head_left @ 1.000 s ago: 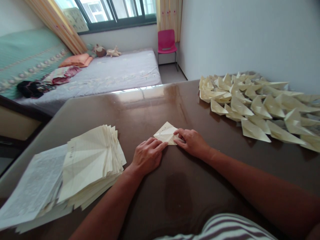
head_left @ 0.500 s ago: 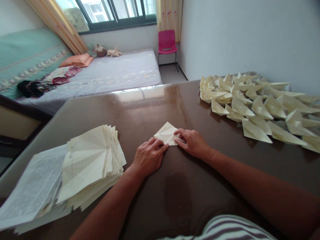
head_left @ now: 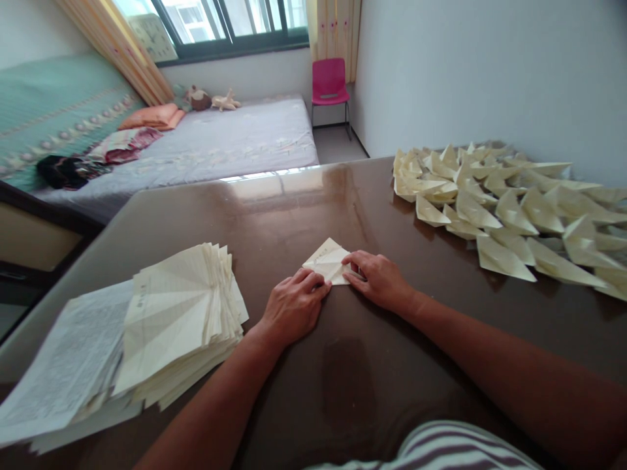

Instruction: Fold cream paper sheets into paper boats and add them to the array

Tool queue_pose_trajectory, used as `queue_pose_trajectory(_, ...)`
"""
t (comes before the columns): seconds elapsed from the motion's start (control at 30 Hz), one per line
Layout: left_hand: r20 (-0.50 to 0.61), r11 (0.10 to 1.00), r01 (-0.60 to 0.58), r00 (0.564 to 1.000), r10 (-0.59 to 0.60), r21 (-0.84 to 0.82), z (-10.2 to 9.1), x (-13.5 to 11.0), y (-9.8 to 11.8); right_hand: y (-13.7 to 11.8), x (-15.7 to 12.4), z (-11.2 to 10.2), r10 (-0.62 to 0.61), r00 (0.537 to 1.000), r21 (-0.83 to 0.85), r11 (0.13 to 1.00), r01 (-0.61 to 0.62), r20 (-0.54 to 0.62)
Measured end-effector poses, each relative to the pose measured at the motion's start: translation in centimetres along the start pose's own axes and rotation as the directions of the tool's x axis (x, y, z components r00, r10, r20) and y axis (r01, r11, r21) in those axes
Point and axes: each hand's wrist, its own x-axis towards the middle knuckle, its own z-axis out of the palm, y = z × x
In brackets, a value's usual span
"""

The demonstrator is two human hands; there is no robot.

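Note:
A small folded sheet of cream paper [head_left: 329,258] lies on the brown table between my hands, one corner pointing away from me. My left hand [head_left: 298,301] grips its near left edge, fingers curled and thumb pressed along the side. On the opposite edge, my right hand [head_left: 376,277] pinches the paper between thumb and fingers. Some of the folds are hidden under my fingertips. To the left is a thick stack of creased cream sheets [head_left: 169,307]. Many folded paper boats [head_left: 470,205] crowd the right side of the table.
Printed white sheets [head_left: 73,359] lie partly under the cream stack. The glossy table [head_left: 274,225] reaches toward a bed [head_left: 245,137] with soft toys and orange pillows [head_left: 153,117]. A pink chair [head_left: 329,81] stands by the window, and a wall runs along the right.
Both hands keep nearly the same hold on the folded paper. The whole view has shifted very slightly.

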Motion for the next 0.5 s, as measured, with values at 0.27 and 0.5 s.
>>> queue_pose_trajectory(0.27, 0.039, 1.000, -0.004, 0.999, 0.003, 0.026, -0.3, 0.2, 0.4, -0.3, -0.1, -0.2, -0.025, 0.999, -0.051, 0.998, 0.026, 0.031)
queue_pose_trajectory(0.5, 0.079, 0.999, 0.013, 0.997, -0.016, 0.045, -0.4, 0.5, 0.7, -1.6, -1.2, -1.2, -0.262, 0.965, -0.285, 0.924, 0.254, 0.013)
